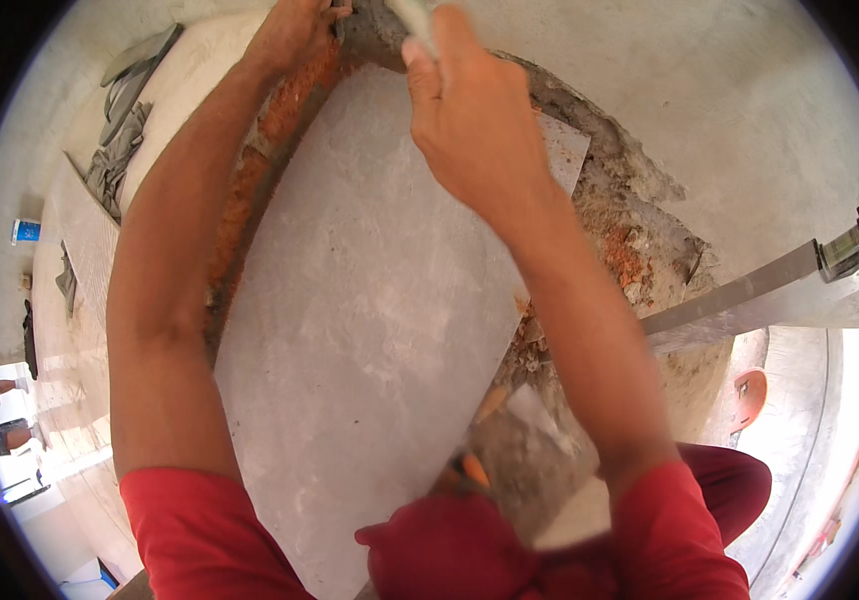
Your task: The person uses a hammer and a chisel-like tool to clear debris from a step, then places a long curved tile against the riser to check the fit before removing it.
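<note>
My right hand [480, 120] is closed round the pale handle [414, 22] of a tool, smeared by motion. The tool's far end lies beyond the top edge, so its kind is hidden. At the top, my left hand [298, 38] reaches to the corner of the masonry, its fingers closed round a small greyish piece [342, 8] that is mostly cut off. Below both hands stretches a large, smooth grey slab [350, 260]. Exposed orange brick [240, 205] runs along its left side, beneath my left forearm. A broken, rough mortar edge [600, 150] borders its upper right.
Brick rubble [630, 265] lies right of the slab. A long grey metal bar [730, 300] slants in from the right. An orange-handled tool [475, 468] is near my knee. Sandals [140, 85], crumpled cloth [115, 165] and a blue-white container [26, 232] are at left; another person's legs [5, 420] show beyond.
</note>
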`<state>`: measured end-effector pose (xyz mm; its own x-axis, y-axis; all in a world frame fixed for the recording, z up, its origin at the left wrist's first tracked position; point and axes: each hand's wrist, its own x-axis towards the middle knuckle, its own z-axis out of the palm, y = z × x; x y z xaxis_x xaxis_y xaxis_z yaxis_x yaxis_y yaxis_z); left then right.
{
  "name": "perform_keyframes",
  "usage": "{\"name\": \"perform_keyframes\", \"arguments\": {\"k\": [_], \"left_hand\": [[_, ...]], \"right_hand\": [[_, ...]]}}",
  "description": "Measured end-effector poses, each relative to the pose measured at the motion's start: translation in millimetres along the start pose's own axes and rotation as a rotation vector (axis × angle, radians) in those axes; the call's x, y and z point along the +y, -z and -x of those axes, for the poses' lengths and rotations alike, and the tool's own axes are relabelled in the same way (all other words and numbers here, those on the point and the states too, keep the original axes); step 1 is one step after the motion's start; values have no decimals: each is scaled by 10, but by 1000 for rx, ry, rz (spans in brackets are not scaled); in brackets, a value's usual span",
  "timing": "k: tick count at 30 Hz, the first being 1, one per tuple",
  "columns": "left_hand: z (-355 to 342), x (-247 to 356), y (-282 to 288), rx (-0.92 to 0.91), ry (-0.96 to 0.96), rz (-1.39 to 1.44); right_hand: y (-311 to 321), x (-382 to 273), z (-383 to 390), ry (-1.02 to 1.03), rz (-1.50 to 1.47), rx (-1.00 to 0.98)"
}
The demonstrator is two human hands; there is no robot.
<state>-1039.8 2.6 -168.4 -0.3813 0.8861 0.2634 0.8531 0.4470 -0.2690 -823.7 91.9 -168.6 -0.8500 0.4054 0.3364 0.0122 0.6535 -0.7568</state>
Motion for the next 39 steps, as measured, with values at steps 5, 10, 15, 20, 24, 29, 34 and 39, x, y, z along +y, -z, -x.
{"name": "perform_keyframes", "arguments": {"k": [5, 10, 15, 20, 24, 29, 34, 39], "left_hand": [[29, -153, -120, 67, 32, 197], [73, -245, -180, 221, 6, 431], [111, -360, -271, 415, -24, 603], [109, -462, -401, 437, -12, 582], [130, -464, -383, 473, -108, 441], [231, -629, -493, 297, 93, 328], [234, -417, -381, 398, -113, 496], [296, -491, -458, 321, -2, 559]], "right_hand": [[97, -88, 83, 215, -126, 172], [110, -61, 186, 354, -200, 401], [134, 110, 253, 343, -191, 440], [88, 301, 351, 266, -207, 377], [111, 307, 375, 126, -234, 229], [-42, 331, 208, 208, -214, 179], [41, 157, 223, 210, -200, 95], [-86, 175, 246, 144, -71, 41]]}}
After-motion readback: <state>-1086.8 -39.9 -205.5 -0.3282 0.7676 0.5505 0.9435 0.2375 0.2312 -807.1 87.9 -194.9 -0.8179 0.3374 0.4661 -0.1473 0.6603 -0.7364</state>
